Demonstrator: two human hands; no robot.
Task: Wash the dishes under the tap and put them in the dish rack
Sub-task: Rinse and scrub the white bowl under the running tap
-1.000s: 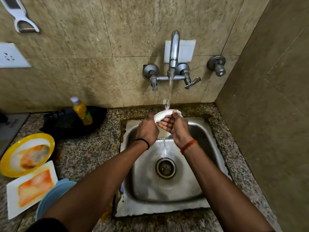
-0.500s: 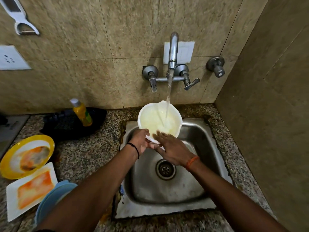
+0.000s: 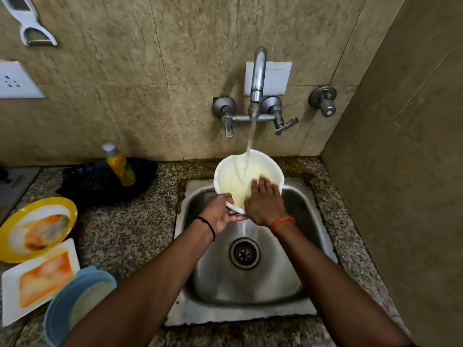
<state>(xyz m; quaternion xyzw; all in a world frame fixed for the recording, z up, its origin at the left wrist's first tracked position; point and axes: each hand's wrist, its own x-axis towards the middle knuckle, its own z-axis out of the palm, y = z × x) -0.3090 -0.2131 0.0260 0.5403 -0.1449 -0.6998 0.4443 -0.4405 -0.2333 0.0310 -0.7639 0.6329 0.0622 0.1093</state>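
Table (image 3: 120,236) of speckled granite fills the lower view, its near and left edges cut off by the frame. Steel sink (image 3: 250,284) sits set into it, drain in the middle. Tap (image 3: 258,78) on the far tiled wall runs a stream of water down into the white bowl (image 3: 230,176), which is held above the far edge of the sink. Bowl is round, so no long axis; its open mouth tilts up toward the camera, inside wet and pale yellowish, far rim under the stream. Near rim hidden by both hands. Left hand (image 3: 219,212) grip holds the near-left rim, fingers curled under, thumb side partly hidden. Right hand (image 3: 264,201) lies flat inside the bowl, fingers straight and a bit blurred, grip holding nothing.

Left of the sink: dark pan (image 3: 100,181), hard to make out, with a yellow bottle (image 3: 120,166) standing in front of it. Nearer left: yellow plate (image 3: 35,229) and white square plate (image 3: 37,279), both smeared orange and blurred, and a blue bowl (image 3: 75,304) partly covered by the left forearm.
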